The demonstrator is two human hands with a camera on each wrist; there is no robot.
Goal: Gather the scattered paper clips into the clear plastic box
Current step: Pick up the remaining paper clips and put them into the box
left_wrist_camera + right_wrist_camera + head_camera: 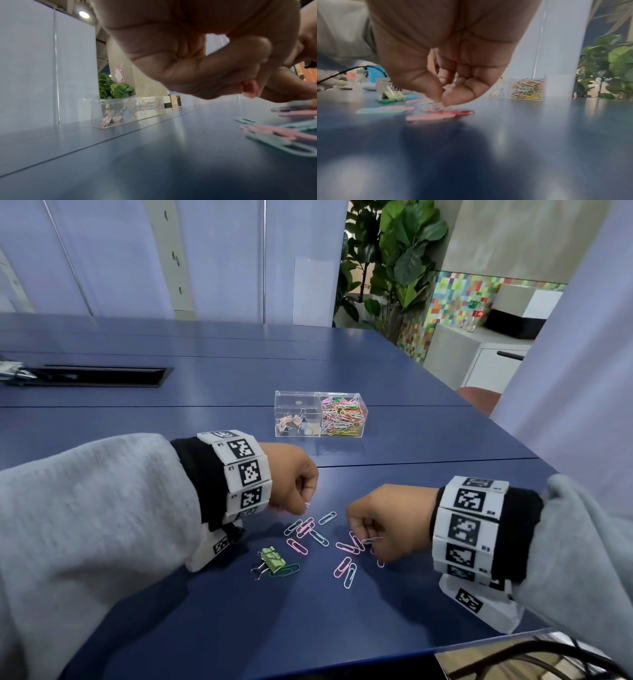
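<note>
Few characters can be read. On the right wristband (467,529), seen nearer to the viewer than the clear plastic box (320,414) and to its right, small labels "R4" and "R3" are printed beside the black-and-white square code markers. On the left wristband (245,474), nearer than the box and to its left, similar small labels are printed beside the markers, but they are too small to be read with certainty. In the left wrist view, a red sign (119,73) is seen on the wall behind the box; its lettering cannot be made out. No writing is seen on the box itself.
</note>
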